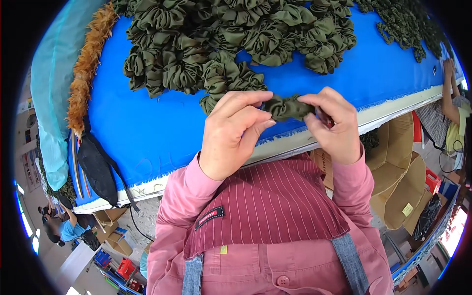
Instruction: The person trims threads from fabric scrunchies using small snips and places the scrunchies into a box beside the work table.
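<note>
Fingers of the left hand and the right hand pinch a green scrunchie, one hand at each end. The right hand has a small dark red thing in it too. The scrunchie is up near the front edge of the blue bench, beside a big green pile.

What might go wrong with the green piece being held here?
The ruffled green piece is pinched by its ends between the left hand and right hand, near the table's front edge; a loose grip might drop it. The dark red object in the right hand could catch its fabric. Threads from the blue cloth's frayed edge might cling to it.
</note>
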`<state>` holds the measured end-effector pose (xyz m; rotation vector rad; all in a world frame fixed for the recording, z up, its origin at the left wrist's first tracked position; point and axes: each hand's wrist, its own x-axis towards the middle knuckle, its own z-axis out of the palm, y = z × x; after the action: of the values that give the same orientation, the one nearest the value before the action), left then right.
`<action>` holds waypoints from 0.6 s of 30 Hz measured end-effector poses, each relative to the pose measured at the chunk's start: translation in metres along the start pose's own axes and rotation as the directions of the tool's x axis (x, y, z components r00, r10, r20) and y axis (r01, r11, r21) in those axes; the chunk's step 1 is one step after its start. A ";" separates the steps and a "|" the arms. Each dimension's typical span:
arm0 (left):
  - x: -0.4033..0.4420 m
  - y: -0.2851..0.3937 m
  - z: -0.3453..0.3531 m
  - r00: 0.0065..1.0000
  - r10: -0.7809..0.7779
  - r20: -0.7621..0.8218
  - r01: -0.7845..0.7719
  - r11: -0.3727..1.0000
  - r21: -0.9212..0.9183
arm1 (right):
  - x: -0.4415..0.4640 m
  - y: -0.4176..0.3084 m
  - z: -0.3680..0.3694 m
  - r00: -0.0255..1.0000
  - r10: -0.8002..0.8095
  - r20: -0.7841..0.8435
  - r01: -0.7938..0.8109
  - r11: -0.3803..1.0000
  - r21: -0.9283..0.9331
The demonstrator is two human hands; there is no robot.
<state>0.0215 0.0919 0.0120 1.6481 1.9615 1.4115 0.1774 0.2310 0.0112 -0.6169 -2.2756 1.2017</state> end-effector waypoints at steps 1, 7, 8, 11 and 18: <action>0.001 0.002 -0.002 1.000 -0.025 0.003 0.025 0.998 -0.052 | 0.004 -0.002 -0.003 1.000 0.003 0.024 -0.003 1.000 0.021; -0.008 0.006 0.002 0.813 -0.527 0.246 0.529 0.493 -0.691 | 0.017 0.002 0.004 0.993 -0.059 0.104 0.063 0.998 -0.030; -0.009 0.005 0.003 0.813 -0.527 0.246 0.529 0.493 -0.691 | 0.017 0.002 0.007 0.993 -0.060 0.104 0.063 0.998 -0.030; -0.010 0.001 0.007 0.792 -0.555 0.255 0.483 0.314 -0.818 | 0.012 -0.002 0.019 0.995 -0.049 -0.084 0.043 0.996 -0.075; -0.008 0.004 0.014 0.761 -0.607 0.228 0.388 0.145 -0.910 | -0.007 -0.030 0.020 0.992 -0.063 -0.111 0.055 0.995 -0.078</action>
<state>0.0367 0.0917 0.0045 0.2235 1.0344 1.8308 0.1663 0.1989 0.0257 -0.6245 -2.2354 1.0314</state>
